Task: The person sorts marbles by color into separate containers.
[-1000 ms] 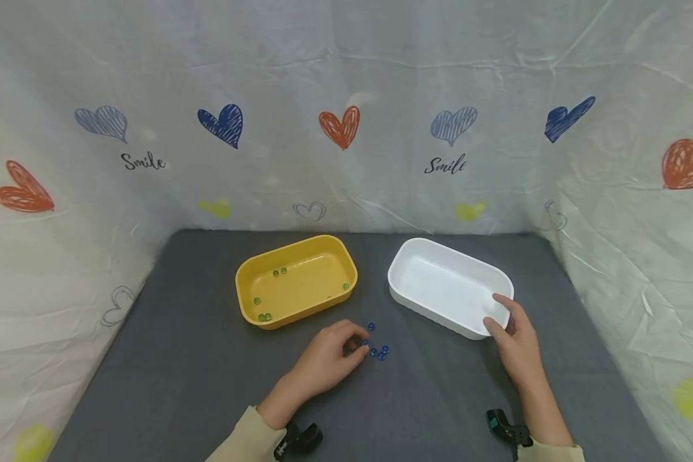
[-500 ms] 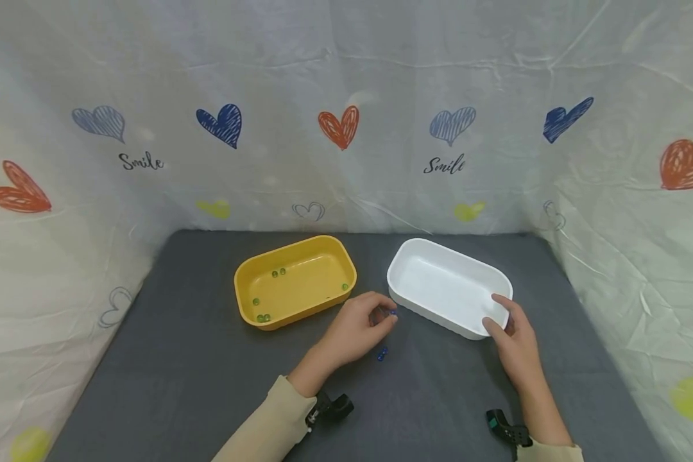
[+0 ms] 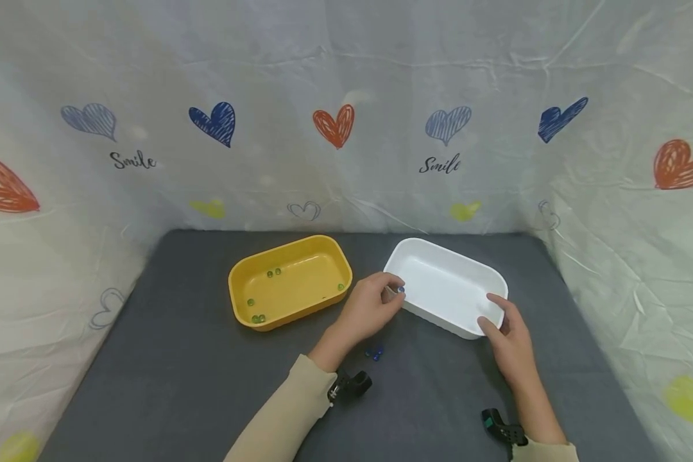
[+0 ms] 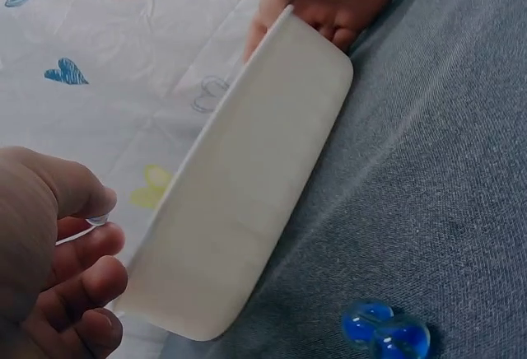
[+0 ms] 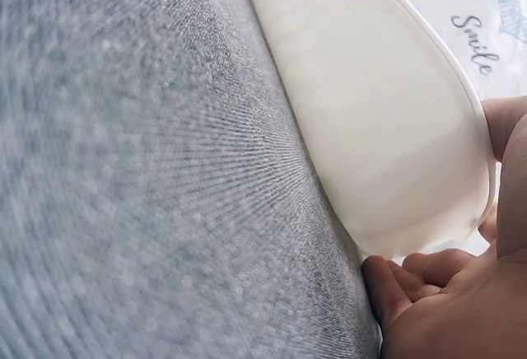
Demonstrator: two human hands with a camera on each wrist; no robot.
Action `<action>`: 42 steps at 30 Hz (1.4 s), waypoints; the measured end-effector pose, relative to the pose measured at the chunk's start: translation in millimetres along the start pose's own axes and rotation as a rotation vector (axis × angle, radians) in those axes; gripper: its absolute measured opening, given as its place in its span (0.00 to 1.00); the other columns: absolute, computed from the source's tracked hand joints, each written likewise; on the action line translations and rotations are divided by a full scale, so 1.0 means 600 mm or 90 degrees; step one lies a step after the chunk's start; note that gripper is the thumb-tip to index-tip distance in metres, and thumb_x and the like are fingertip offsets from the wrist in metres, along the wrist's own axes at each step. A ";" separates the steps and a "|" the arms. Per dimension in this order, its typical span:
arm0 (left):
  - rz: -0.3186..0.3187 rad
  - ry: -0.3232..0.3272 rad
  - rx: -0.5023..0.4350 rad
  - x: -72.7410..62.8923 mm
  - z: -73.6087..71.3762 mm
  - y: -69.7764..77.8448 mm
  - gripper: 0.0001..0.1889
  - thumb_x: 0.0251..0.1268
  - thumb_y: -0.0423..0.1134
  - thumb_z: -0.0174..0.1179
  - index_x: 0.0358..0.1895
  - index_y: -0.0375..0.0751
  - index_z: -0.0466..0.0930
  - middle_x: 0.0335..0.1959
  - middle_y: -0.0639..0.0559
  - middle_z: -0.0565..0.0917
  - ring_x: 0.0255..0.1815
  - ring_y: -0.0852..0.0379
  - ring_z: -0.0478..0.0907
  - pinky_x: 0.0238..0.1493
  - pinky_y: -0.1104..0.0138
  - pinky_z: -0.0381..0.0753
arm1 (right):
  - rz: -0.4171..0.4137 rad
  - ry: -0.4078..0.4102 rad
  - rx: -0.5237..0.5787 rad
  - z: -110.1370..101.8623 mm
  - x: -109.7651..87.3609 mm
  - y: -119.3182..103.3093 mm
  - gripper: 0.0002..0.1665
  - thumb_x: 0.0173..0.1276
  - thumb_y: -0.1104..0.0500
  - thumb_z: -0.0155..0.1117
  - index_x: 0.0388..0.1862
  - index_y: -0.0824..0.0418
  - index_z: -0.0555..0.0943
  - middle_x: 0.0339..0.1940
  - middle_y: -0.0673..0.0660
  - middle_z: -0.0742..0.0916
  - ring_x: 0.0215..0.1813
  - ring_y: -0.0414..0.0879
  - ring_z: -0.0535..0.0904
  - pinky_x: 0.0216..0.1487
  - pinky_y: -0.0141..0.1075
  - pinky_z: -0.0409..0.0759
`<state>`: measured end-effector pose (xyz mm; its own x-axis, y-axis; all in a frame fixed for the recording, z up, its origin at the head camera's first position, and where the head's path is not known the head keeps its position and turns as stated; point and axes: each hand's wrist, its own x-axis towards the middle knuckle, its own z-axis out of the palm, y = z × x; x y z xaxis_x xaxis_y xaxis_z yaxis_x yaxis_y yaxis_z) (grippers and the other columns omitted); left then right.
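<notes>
In the head view my left hand (image 3: 371,307) pinches a blue marble (image 3: 401,290) between thumb and fingertips, right over the near left rim of a white tray (image 3: 444,282). Most of that marble is hidden by the fingers in the left wrist view. My right hand (image 3: 511,333) grips the tray's right end, thumb over the rim and other fingers against the outer wall, as the right wrist view shows too. Several more blue marbles (image 3: 376,353) lie on the dark cloth below the left wrist; two of these marbles (image 4: 401,338) show up close in the left wrist view.
A yellow tray (image 3: 296,314) stands to the left, with several green marbles (image 3: 258,319) scattered inside it. Grey cloth (image 3: 196,378) covers the table. Behind and at both sides hangs a pale sheet (image 3: 265,77) printed with hearts.
My left hand has picked up a blue marble from the cloth and carried it up and right to the white tray's rim. The right hand keeps its grip on the tray.
</notes>
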<state>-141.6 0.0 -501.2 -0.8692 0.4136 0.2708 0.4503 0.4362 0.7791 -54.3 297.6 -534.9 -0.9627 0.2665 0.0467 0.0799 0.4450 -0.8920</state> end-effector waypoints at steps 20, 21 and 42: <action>-0.057 -0.025 0.073 0.014 0.018 0.011 0.12 0.78 0.40 0.68 0.59 0.44 0.89 0.51 0.53 0.89 0.36 0.62 0.79 0.41 0.71 0.83 | -0.010 -0.001 0.008 0.002 0.002 -0.005 0.31 0.84 0.60 0.62 0.82 0.63 0.70 0.82 0.64 0.71 0.65 0.34 0.72 0.56 0.16 0.69; -0.056 -0.026 0.075 0.014 0.018 0.010 0.12 0.78 0.40 0.68 0.59 0.44 0.89 0.51 0.53 0.89 0.36 0.62 0.79 0.41 0.71 0.83 | -0.012 -0.002 0.009 0.002 0.003 -0.005 0.31 0.84 0.60 0.62 0.81 0.63 0.70 0.82 0.64 0.71 0.66 0.34 0.72 0.56 0.16 0.69; -0.026 -0.017 0.051 0.001 0.006 -0.001 0.12 0.79 0.40 0.68 0.60 0.45 0.88 0.47 0.55 0.86 0.34 0.64 0.79 0.36 0.72 0.82 | -0.001 -0.006 -0.020 -0.004 0.008 -0.013 0.32 0.84 0.58 0.61 0.82 0.63 0.69 0.83 0.66 0.70 0.71 0.52 0.73 0.56 0.15 0.67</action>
<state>-141.6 3.3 -503.4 -0.8822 0.4146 0.2232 0.4299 0.5160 0.7409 -58.9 297.7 -526.7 -0.9652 0.2576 0.0442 0.0857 0.4717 -0.8776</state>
